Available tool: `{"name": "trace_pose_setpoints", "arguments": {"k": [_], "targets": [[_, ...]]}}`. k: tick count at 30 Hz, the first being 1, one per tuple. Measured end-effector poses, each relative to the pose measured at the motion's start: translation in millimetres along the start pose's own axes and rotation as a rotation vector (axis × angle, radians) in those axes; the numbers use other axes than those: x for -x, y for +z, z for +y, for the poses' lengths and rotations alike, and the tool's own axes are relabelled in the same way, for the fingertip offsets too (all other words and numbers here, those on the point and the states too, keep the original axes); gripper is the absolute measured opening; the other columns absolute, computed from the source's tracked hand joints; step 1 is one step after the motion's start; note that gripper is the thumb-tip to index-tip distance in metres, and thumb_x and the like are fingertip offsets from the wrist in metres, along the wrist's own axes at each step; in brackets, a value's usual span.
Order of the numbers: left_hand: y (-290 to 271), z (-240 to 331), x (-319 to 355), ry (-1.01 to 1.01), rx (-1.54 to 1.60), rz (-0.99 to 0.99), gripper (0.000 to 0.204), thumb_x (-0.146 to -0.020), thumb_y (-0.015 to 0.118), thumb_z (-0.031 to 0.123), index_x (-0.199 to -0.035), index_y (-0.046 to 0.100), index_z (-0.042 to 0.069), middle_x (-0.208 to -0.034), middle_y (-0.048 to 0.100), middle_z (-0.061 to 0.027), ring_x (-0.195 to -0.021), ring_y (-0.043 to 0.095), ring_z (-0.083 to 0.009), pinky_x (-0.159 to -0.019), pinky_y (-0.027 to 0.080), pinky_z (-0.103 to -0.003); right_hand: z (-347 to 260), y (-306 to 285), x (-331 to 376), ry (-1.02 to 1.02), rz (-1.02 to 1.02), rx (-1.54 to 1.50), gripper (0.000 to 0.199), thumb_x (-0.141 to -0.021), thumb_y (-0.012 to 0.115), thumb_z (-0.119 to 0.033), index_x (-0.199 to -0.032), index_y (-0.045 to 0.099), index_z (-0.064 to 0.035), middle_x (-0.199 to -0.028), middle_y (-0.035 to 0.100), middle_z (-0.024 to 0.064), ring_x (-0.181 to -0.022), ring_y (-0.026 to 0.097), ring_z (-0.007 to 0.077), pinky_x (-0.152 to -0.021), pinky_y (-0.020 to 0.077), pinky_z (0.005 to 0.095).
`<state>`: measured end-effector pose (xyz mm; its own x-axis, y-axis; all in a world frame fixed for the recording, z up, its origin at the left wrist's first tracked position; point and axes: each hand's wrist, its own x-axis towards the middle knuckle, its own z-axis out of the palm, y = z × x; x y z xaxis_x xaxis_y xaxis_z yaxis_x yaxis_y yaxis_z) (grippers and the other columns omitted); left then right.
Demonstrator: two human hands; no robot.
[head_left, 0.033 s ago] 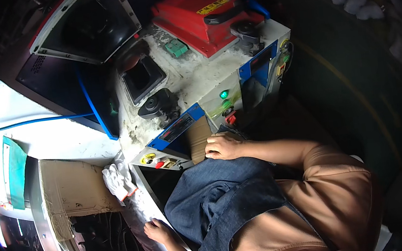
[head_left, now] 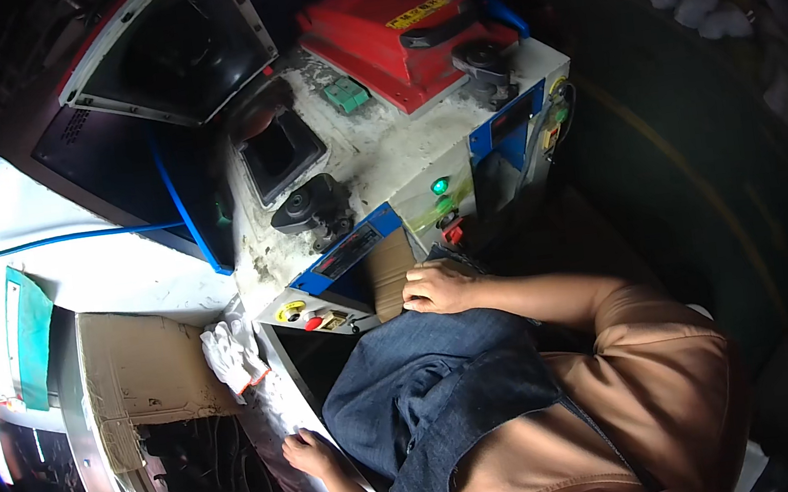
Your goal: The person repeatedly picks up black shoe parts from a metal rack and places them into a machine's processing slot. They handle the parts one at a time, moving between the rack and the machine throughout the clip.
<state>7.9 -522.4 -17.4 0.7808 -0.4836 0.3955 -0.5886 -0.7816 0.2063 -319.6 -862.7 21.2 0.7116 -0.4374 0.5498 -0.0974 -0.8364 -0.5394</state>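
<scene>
Resting on denim cloth (head_left: 451, 387), right hand (head_left: 439, 288) (grip loose, holding nothing); left hand (head_left: 309, 453) flat beside it

The right hand (head_left: 440, 287) lies flat at the upper edge of the blue denim cloth (head_left: 432, 399), touching a brown cardboard piece (head_left: 389, 272) at its 11 o'clock. The left hand (head_left: 308, 451), at the cloth's 8 o'clock, rests on a grey metal edge (head_left: 278, 383) below white gloves (head_left: 233, 354).

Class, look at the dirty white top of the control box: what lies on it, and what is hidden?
On the control box: a red case, green connector and black joystick. What is under the red case is covered.
</scene>
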Motion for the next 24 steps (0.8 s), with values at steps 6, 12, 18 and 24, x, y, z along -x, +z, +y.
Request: {"name": "trace_pose_setpoints", "arguments": {"k": [6,12,18,24], "targets": [[-4.2,1.1,-0.5,-0.010,-0.024,-0.017,0.027,-0.091,0.063,0.026,-0.083,0.057,0.001,-0.088,0.058,-0.0187,-0.088,0.056,-0.0393,-0.079,0.043,-0.051,1.6,2.3,-0.5,-0.002,0.003,-0.001,0.023,-0.088,0.068,-0.028,-0.078,0.062,-0.0086,-0.078,0.058,0.0081,-0.075,0.061,0.0293,-0.070,0.0483,0.0417],[-4.5,5.5,-0.8,-0.020,-0.020,-0.016,0.026,-0.090,0.063,0.026,-0.084,0.058,0.001,-0.090,0.059,-0.0186,-0.089,0.057,-0.0391,-0.080,0.044,-0.051,4.2,4.0,2.2,-0.006,0.001,-0.015,0.022,-0.088,0.068,-0.028,-0.079,0.062,-0.0086,-0.080,0.059,0.0084,-0.077,0.061,0.0292,-0.071,0.0487,0.0422],[-2.6,3.5,-1.0,-0.015,-0.008,-0.011,0.026,-0.090,0.063,0.026,-0.084,0.058,0.000,-0.090,0.059,-0.0189,-0.089,0.057,-0.0395,-0.080,0.044,-0.051,0.6,0.0,1.9,0.000,-0.006,0.006,0.020,-0.088,0.068,-0.027,-0.083,0.065,-0.0087,-0.082,0.059,0.0076,-0.079,0.062,0.0288,-0.073,0.0500,0.0415],[-2.9,3.1,-1.5,-0.010,-0.022,-0.025,0.028,-0.090,0.062,0.025,-0.085,0.057,-0.001,-0.090,0.059,-0.0209,-0.090,0.057,-0.0409,-0.080,0.044,-0.052,2.9,0.3,2.9,-0.004,-0.020,0.002,0.018,-0.088,0.068,-0.027,-0.084,0.066,-0.0091,-0.083,0.059,0.0072,-0.079,0.062,0.0288,-0.072,0.0504,0.0415]]}}
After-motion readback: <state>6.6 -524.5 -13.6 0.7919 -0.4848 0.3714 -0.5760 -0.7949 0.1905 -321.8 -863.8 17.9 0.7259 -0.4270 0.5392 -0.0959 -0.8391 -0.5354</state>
